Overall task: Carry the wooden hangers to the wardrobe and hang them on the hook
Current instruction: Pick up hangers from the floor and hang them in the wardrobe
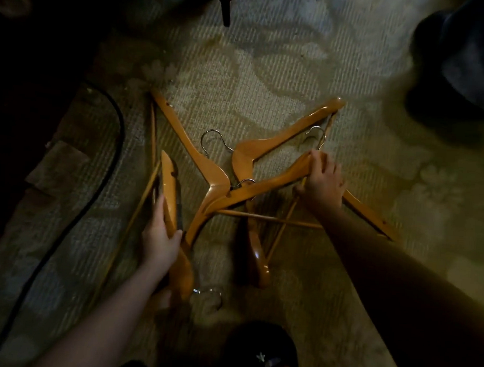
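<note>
Several orange-brown wooden hangers with metal hooks lie crossed in a heap on the patterned carpet [269, 58]. My left hand [160, 240] grips one wooden hanger [169, 185] at the left of the heap, its hook pointing toward me near my arm. My right hand [321, 182] is closed around the neck of another hanger [257, 188] whose hook [317, 136] sticks up past my fingers. Two more hangers, one [189, 149] and another [282, 140], lie untouched between the hands. No wardrobe is in view.
A black cable [107, 162] runs along the carpet at the left beside dark furniture [30, 74]. A dark rounded object [466, 60] sits at the upper right. A dark shoe or foot [263, 350] shows at the bottom centre. The room is dim.
</note>
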### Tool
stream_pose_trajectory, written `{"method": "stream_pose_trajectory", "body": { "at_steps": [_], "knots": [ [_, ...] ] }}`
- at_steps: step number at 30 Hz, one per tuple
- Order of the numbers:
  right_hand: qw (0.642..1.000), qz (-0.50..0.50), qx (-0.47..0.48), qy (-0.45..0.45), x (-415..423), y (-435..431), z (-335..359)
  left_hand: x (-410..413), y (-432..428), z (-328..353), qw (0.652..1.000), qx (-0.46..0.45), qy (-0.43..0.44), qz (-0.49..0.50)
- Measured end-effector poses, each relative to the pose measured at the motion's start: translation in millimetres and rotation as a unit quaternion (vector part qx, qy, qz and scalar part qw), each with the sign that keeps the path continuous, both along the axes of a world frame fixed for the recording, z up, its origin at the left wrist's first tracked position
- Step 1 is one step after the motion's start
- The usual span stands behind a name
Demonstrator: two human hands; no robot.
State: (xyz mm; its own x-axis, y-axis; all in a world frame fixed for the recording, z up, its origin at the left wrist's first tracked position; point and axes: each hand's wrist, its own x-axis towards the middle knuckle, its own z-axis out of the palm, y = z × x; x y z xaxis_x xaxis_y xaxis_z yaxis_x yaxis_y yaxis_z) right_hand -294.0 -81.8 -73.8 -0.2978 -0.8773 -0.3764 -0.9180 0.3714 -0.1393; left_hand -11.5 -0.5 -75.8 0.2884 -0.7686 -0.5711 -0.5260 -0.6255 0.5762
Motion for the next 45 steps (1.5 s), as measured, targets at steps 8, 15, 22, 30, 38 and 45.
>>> {"method": "stream_pose_trajectory", "body": {
  "at_steps": [8,15,22,30,38,45],
  "knots": [
    [0.998,-0.005,0.025,0.050,11,6,3,7,-21,13,0.994,0.022,0.104,0.019],
    [0.993,-0.080,0.090,-0.007,6,36,3,7,34,15,0.983,0.108,0.047,0.143],
    [0.972,-0.145,0.163,-0.092,9,66,13,8,62,22,0.977,0.208,0.042,0.032],
    [0.946,-0.192,0.136,-0.223,37,105,84,13,68,96,0.956,0.257,0.126,-0.061],
    [0.948,-0.116,0.135,-0.262,56,132,204,20,81,220,0.955,0.197,0.219,0.027],
    [0.950,-0.062,0.150,-0.267,82,143,337,50,82,359,0.931,0.173,0.309,0.093]
  ]
}}
